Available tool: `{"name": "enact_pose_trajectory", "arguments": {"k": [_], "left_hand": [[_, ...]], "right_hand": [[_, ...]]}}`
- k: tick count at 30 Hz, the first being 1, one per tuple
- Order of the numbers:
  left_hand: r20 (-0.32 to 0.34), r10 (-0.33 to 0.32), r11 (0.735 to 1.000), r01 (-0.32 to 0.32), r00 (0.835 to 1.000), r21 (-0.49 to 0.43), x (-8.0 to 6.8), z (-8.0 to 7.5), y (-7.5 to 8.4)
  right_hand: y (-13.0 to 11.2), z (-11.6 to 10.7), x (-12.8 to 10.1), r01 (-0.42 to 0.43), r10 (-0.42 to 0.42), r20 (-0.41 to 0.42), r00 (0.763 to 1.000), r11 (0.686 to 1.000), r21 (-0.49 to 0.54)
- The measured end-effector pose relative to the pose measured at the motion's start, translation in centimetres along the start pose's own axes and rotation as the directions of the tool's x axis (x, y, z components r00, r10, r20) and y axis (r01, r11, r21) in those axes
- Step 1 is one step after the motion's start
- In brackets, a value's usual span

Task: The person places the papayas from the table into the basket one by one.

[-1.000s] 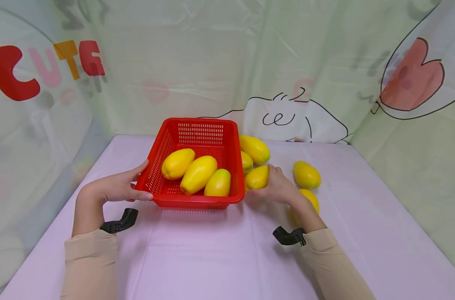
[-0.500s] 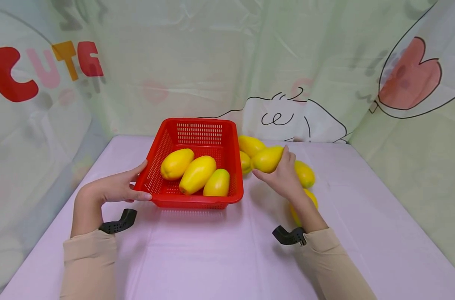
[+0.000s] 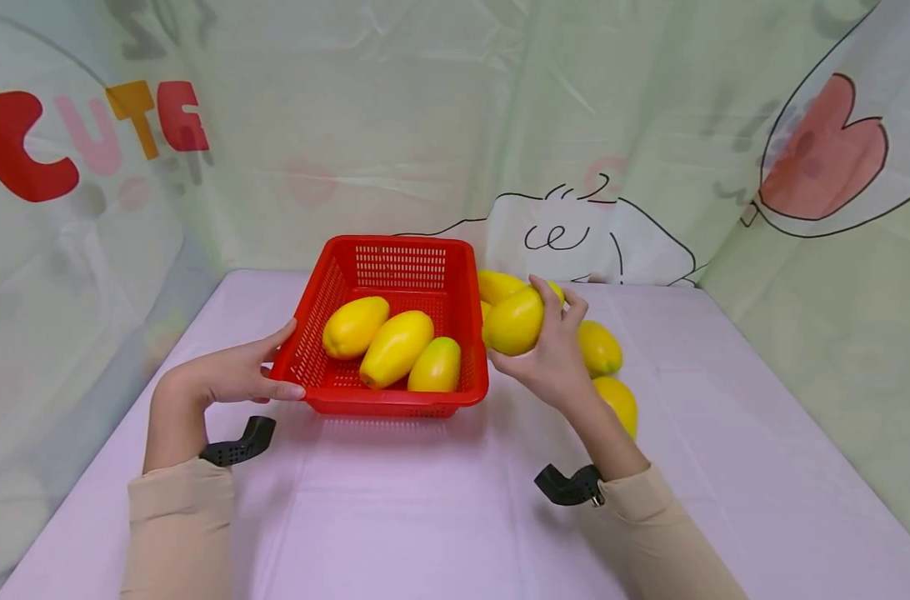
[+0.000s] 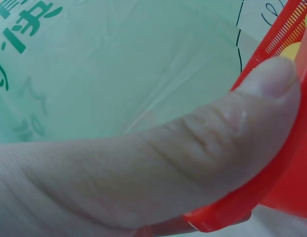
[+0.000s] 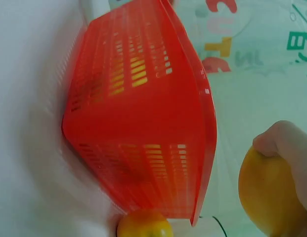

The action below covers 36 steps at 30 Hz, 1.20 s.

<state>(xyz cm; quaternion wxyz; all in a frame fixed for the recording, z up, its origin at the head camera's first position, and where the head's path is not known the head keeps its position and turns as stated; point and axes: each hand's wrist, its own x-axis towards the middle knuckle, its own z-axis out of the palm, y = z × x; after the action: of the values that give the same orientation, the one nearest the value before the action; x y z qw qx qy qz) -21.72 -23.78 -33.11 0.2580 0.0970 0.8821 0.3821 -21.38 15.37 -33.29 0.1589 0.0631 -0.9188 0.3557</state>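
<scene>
A red plastic basket (image 3: pixel 395 400) with slotted walls stands left of centre in the head view, holding three yellow papayas (image 3: pixel 397 348). My left hand (image 3: pixel 233 372) grips its near left corner; the thumb (image 4: pixel 262 98) lies over the rim in the left wrist view. Beside the basket's right rim, my right hand (image 3: pixel 548 354) holds another yellow papaya (image 3: pixel 513 323), fingers over its top and thumb below. In the right wrist view this papaya (image 5: pixel 267 192) is raised to about rim height, outside the basket wall (image 5: pixel 143 108).
On the lilac tablecloth (image 3: pixel 410 517), a papaya (image 3: pixel 498 285) lies behind the held one, with another partly hidden at the basket's right side. Two more papayas (image 3: pixel 600 348) lie right of my right hand, the nearer one partly behind the forearm. A printed curtain (image 3: pixel 395 125) encloses the table.
My right hand has lifted the papaya off the table beside the basket, moved it up and right, then back left to the rim. The left hand and basket stay put.
</scene>
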Motion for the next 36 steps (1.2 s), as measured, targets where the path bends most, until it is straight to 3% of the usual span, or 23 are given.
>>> {"name": "enact_pose_trajectory", "arguments": {"k": [4, 13, 20, 23, 29, 36], "left_hand": [[0.003, 0.004, 1.000, -0.004, 1.000, 0.003, -0.1, 0.0, 0.0], [-0.001, -0.001, 1.000, 0.001, 1.000, -0.002, -0.1, 0.0, 0.0], [0.002, -0.005, 1.000, 0.005, 1.000, 0.000, -0.1, 0.0, 0.0], [-0.002, -0.004, 1.000, 0.004, 1.000, 0.003, -0.1, 0.0, 0.0], [-0.006, 0.006, 1.000, -0.006, 1.000, 0.002, -0.2, -0.1, 0.1], [-0.012, 0.007, 1.000, -0.007, 1.000, -0.003, 0.0, -0.2, -0.1]], "right_hand": [[-1.1, 0.6, -0.7, 0.038, -0.038, 0.013, 0.999, 0.999, 0.029], [-2.5, 1.7, -1.7, 0.049, -0.067, 0.131, 0.989, 0.990, 0.133], [-2.6, 2.9, -2.4, 0.203, -0.233, 0.149, 0.961, 0.960, 0.191], [-2.6, 3.2, -2.6, 0.229, -0.264, 0.170, 0.949, 0.952, 0.204], [-2.3, 3.8, -2.6, 0.219, -0.275, 0.253, 0.928, 0.949, 0.226], [-2.4, 4.0, -2.7, 0.149, -0.202, 0.315, 0.927, 0.972, 0.182]]}}
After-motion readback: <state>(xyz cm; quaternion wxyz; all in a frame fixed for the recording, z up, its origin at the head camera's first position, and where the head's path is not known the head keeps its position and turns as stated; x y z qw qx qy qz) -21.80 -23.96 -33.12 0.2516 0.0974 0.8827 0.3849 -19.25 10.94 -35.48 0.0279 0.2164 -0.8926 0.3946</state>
